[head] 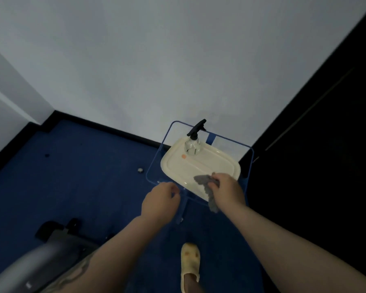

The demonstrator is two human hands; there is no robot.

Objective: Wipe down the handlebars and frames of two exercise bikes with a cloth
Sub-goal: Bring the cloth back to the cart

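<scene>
nearest: pale yellow slipper point(190, 262) on blue carpet point(72, 176), bottom centre, toe pointing fwd. bottom left, blurred grey frame of an exercise bike point(40, 254) w/ a dark foot piece beyond it, resting on the carpet; detail too soft to read. both forearms reach fwd from bottom edge; left one shows a tattoo. left hand point(160, 199) hovers just short of the near edge of the blue frame, fingers curled loosely, holding nothing; whether fingertips touch the frame can't tell. right hand point(227, 190) over the near right corner of the tray, grip closed round a grey cloth point(206, 185): one end bunched out past the fingers over the tray, other end hanging down below the hand, off the tray edge. cream plastic tray point(218, 163), rounded rectangle, sits inside a thin blue wire-like frame point(154, 163) on legs; small orange spot near its left side. at tray's far end a clear spray bottle point(192, 144) w/ black trigger head, upright. small round metal item point(140, 170) on carpet left of the stand, apart from it. beyond: black skirting, white wall point(156, 60), dark panel point(325, 123) on the right.
</scene>
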